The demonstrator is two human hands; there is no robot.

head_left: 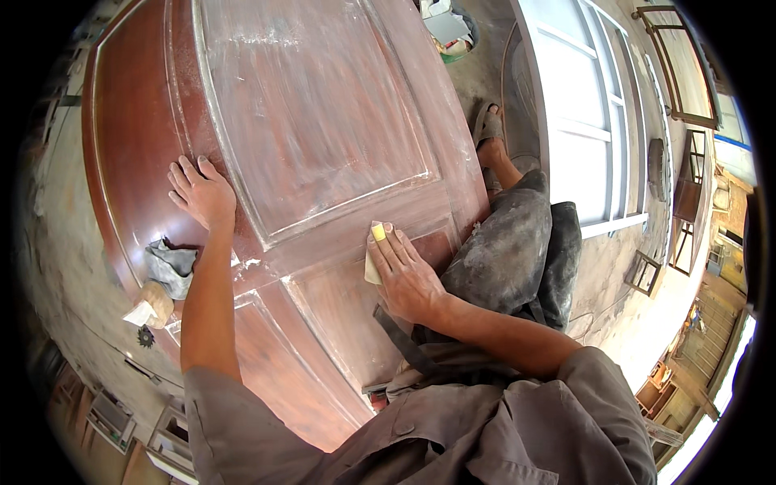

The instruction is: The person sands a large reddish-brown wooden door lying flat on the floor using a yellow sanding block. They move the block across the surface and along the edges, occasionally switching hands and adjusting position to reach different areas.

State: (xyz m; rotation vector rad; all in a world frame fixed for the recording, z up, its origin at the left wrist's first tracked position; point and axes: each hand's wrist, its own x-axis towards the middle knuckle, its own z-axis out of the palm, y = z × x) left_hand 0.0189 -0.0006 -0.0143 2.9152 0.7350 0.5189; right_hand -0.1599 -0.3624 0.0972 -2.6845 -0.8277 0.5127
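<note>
left hand point(204, 194) splayed on brown door point(323, 121) | right hand point(408, 281) gripping pale sheet point(372, 272) (yellow band point(378, 232) on finger)

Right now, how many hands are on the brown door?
2 on the door: the left hand toward its glossier left side, the right hand over a pale sheet, lower and further right.

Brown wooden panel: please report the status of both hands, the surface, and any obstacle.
Left hand on brown panel, empty. Right hand pressing pale sheet against it. Whitish streaks on panel. Grey cloth beside left forearm, clear of right hand.
</note>
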